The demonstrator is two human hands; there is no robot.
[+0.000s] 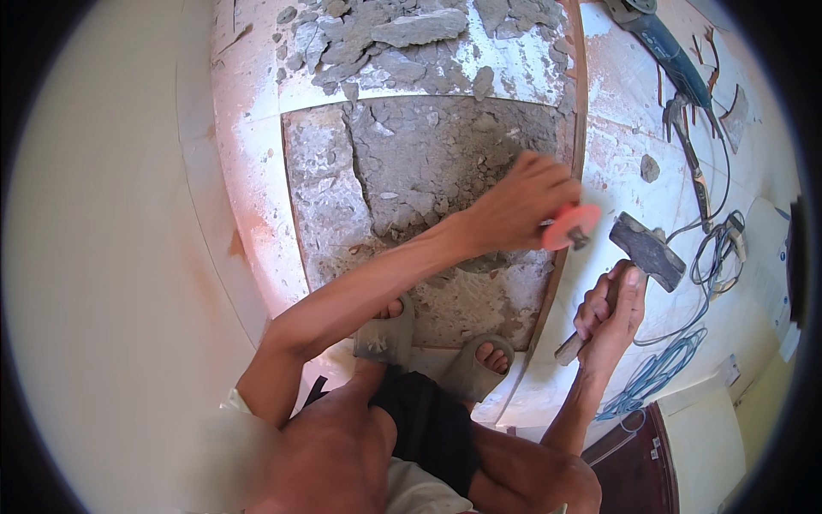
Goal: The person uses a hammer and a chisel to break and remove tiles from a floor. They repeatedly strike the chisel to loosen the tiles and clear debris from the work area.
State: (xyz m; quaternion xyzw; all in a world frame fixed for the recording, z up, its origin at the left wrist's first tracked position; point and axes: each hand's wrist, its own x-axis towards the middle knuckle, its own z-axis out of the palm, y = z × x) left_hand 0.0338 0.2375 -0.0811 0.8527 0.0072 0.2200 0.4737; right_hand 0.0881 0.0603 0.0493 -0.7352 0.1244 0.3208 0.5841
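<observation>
My left hand [524,204] is closed around a chisel, whose red-orange round guard [565,230] and dark struck end [580,241] stick out on the thumb side. The hand and arm hide the chisel's blade. To the right, my right hand [611,310] grips a club hammer [646,250] by its short wooden handle, thumb up near the dark steel head. Hammer head and chisel end are apart, with a small gap between them. Below my left hand lies a broken-out, rough grey mortar patch [428,163], framed by white tiles.
Grey rubble [385,43] is heaped on the tiles ahead. At right lie an angle grinder [672,64], a long-handled tool [692,158], a loose chunk [650,168], a dark cord [715,257] and a blue coiled cable [655,377]. My sandalled feet [479,364] stand at the patch's near edge.
</observation>
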